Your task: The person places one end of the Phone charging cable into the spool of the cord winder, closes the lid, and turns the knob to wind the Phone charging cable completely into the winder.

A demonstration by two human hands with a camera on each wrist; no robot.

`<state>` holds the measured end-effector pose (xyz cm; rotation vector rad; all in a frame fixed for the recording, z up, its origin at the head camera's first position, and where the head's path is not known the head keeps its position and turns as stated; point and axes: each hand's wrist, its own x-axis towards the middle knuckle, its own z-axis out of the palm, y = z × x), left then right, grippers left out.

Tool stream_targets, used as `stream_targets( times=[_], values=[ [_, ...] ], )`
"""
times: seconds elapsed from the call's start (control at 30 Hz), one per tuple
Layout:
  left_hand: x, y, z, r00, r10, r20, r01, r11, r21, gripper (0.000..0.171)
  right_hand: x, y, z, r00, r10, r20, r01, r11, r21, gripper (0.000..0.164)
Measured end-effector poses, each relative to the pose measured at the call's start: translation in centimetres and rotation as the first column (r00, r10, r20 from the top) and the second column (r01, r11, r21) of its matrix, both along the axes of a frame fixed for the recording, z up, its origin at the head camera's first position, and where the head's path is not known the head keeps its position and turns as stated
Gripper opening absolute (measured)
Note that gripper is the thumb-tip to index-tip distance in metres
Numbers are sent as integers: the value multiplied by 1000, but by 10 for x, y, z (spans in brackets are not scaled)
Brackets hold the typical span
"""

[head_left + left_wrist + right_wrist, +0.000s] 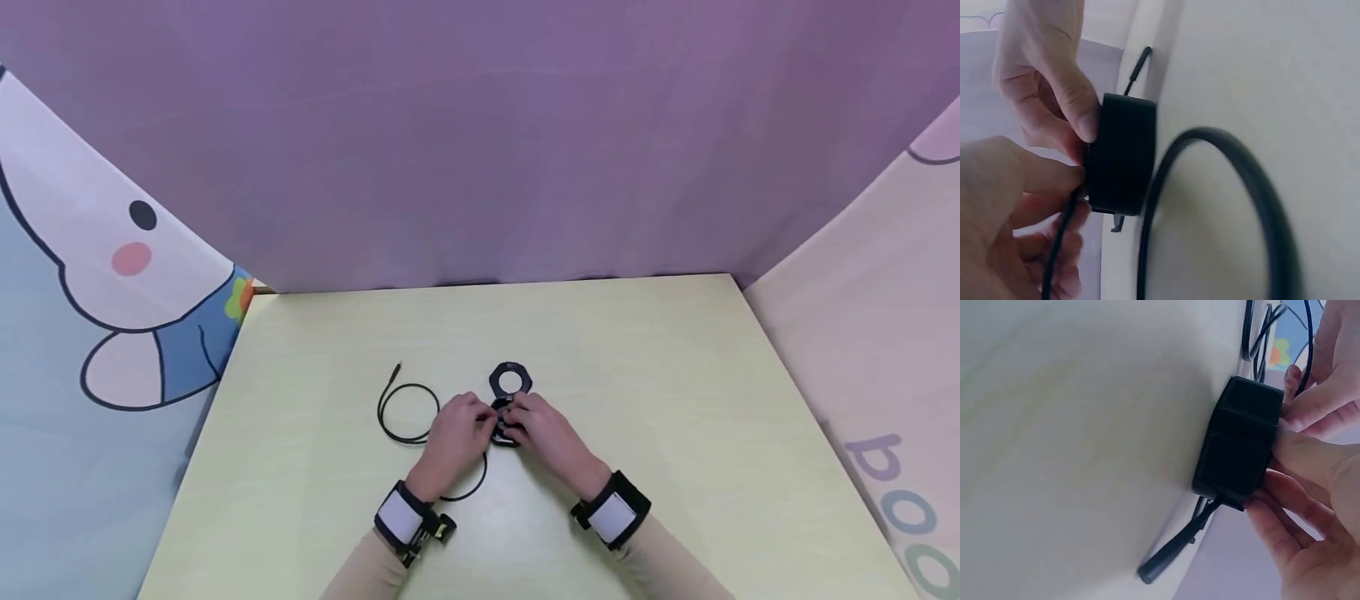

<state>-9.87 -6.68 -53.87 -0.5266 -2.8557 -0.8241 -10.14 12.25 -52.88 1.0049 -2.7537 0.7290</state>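
A small black many-sided case (504,440) stands on the table between the hands, its side walls facing the wrist views (1125,156). My left hand (455,429) pinches a thin black cable (1060,244) at the open top of the case. My right hand (551,435) holds the case's top edge, its thumb and fingers (1272,534) curled there. A short cable end with a thick black plug (1166,559) sticks out beside the case on the right-hand side. Right behind the case lies a black angular ring (495,381) with a round hole. The case's inside is mostly hidden by fingers.
The rest of the black cable (408,440) lies in a loose coil left of my left hand, with a plug (397,372) at its far end. A pale table (645,358) carries everything. A purple cloth (480,167) hangs behind it, with printed cloths on both sides.
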Motion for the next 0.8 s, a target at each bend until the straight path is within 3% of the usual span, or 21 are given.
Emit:
stream_targets(
  times=[0.17, 0.53, 0.8],
  values=[
    [-6, 3, 9, 999, 41, 12, -40, 997, -70, 7, -4, -1, 6, 1000, 28, 0, -28, 999, 19, 4],
    [-16, 6, 18, 991, 34, 131, -7, 981, -196, 10, -9, 2, 9, 998, 55, 29, -56, 997, 53, 6],
    [-12, 17, 21, 978, 126, 168, -75, 957, -280, 13, -11, 5, 7, 995, 103, -9, -103, 993, 61, 9]
  ],
)
